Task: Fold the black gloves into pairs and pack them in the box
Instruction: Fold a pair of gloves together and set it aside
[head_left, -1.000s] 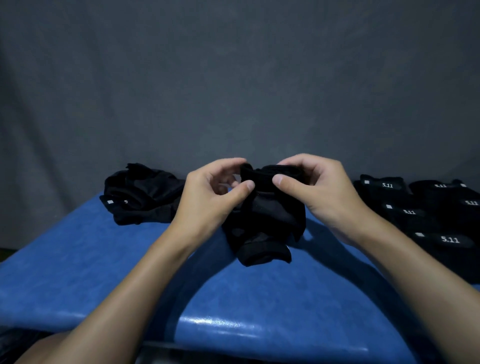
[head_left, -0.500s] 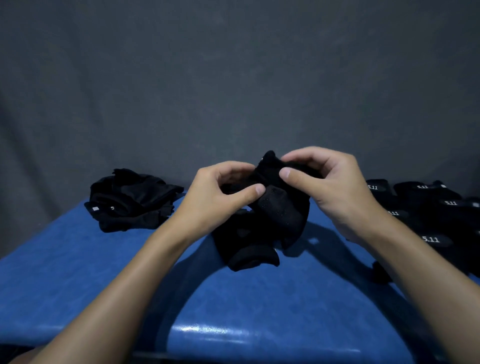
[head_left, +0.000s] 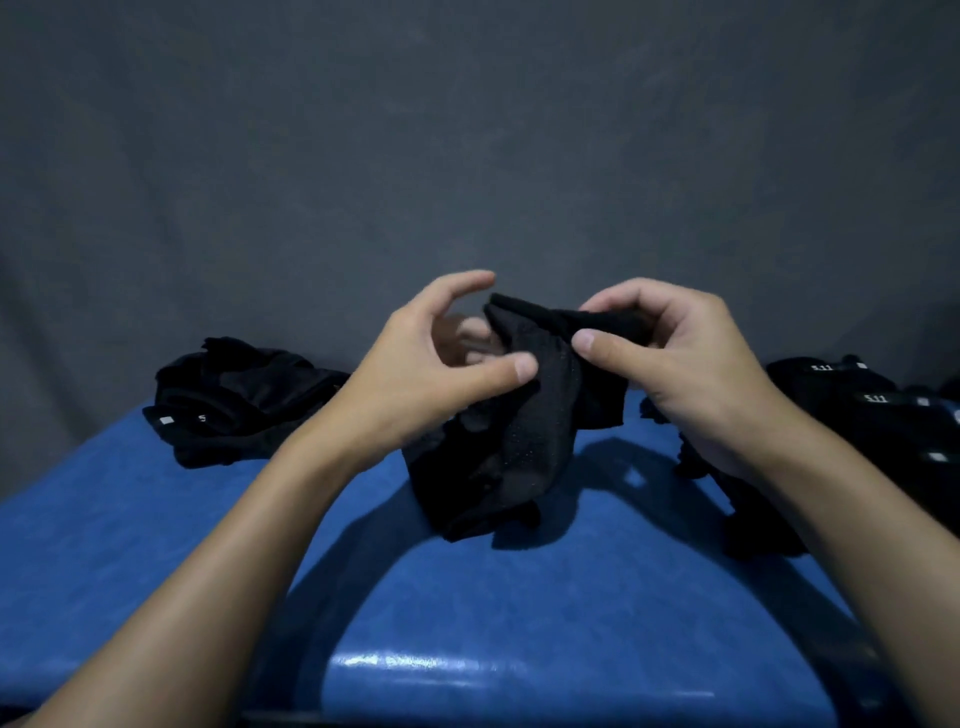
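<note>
Reaching in from the bottom corners of the frame, our two forearms cross the glossy blue table and meet above its centre. Our left hand pinches the black gloves with its thumb pressed on the fabric, the forefinger arched free above and the other fingers blurred behind the cloth. Our right hand, close beside it, grips the top edge of the same bundle between thumb and curled fingers. The bundle hangs from both grips, its lower end crumpled on the table. Farther back, at middle left, lies a loose heap of dark gloves; at the right edge sits a labelled row marked 5.11. Behind everything hangs a grey backdrop
</note>
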